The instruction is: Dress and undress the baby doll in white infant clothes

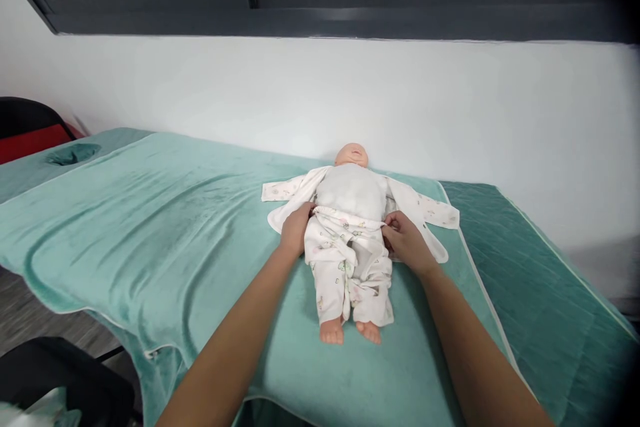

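A baby doll (352, 155) lies on its back, head toward the wall and bare feet toward me. White patterned trousers (330, 247) cover its legs up to the waist. Its white top (410, 203) is spread open, with both sleeves stretched out sideways and the pale torso showing. My left hand (297, 228) is closed on the trousers' waistband at the doll's left-hand side in view. On the opposite side, my right hand (406, 240) pinches the same waistband between thumb and fingers. Parts of the fingers on both hands are hidden by cloth.
A light green sheet (150, 227) with folds covers the bed under the doll. Darker green quilted cloth (540, 280) lies at the right. The white wall (225, 93) and a dark window frame (350, 17) stand behind. A black chair (65, 373) is at lower left.
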Available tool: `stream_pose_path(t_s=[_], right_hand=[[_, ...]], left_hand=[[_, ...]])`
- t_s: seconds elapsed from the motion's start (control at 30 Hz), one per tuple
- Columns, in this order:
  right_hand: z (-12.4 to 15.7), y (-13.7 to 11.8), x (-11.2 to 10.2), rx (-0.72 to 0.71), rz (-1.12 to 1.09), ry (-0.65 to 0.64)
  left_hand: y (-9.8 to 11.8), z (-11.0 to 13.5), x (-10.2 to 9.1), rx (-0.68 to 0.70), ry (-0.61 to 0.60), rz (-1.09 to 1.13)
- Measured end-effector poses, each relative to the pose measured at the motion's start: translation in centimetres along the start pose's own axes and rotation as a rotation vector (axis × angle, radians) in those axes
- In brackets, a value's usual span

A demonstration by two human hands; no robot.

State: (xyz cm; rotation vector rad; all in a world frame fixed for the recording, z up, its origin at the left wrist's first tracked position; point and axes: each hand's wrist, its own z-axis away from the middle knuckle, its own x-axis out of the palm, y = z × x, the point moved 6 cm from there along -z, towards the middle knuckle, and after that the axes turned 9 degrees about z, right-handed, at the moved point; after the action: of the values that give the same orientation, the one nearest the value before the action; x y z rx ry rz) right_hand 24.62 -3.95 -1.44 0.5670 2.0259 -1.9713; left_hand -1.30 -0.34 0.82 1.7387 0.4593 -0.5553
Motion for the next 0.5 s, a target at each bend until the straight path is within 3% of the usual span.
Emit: stream_pose_path(t_s=[0.07,0.13,0.4,0.5], right_hand=[[-0.15,-0.02,-0.33,-0.030,0.105,0.143],[-0.09,-0.33,-0.30,-0.089,0.185,0.197],[-0.20,-0.81,0.11,-0.310,0.221,0.068],[-0.31,-0.57,0.28,-0.252,0.205,0.021]], left_hand=[[0.11,0.10,-0.03,0.010,0.001,-0.015],[0.09,0.16,-0.06,0.009,0.001,-0.019],[-0.12,0.14,0.00,0.017,-0.015,0.009],[0.15,0.08,0.10,0.063,-0.041,0.052]])
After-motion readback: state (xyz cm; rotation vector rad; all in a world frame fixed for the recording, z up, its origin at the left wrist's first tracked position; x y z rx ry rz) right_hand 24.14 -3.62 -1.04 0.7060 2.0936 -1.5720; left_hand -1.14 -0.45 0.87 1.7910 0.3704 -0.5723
